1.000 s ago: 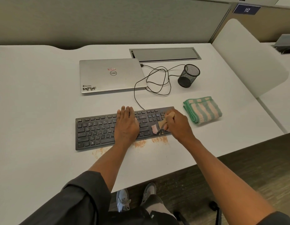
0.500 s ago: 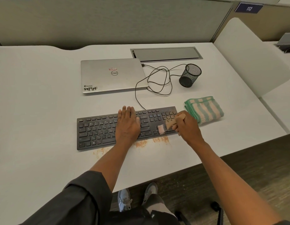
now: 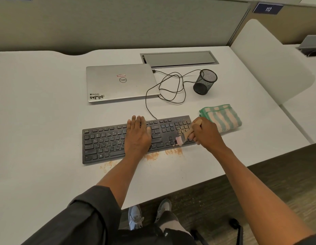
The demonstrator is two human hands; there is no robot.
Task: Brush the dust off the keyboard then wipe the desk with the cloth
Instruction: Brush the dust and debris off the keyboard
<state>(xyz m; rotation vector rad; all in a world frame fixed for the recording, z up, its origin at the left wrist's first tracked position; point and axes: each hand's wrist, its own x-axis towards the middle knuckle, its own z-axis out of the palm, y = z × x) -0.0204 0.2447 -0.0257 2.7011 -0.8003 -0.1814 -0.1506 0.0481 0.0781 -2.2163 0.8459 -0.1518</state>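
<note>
The left hand lies flat, fingers together, on the black flat keyboard near the white bench's near edge. The right hand grips a small wooden brush over the keyboard's right end, orange dust just nearer. The green-striped folded cloth sits right. The bench's left side lies open. The silver laptop reads "Dell" and "WMN".

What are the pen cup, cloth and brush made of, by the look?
Pen cup: black wire mesh, likely metal; the desk shows through its wall.
Cloth: soft woven fabric, probably terry cotton; folded, with green and pale stripes and thick layered edges.
Brush: light wood-look handle, matte, with pale pinkish bristles; bristle fibre unclear. Held in the right hand.
</note>
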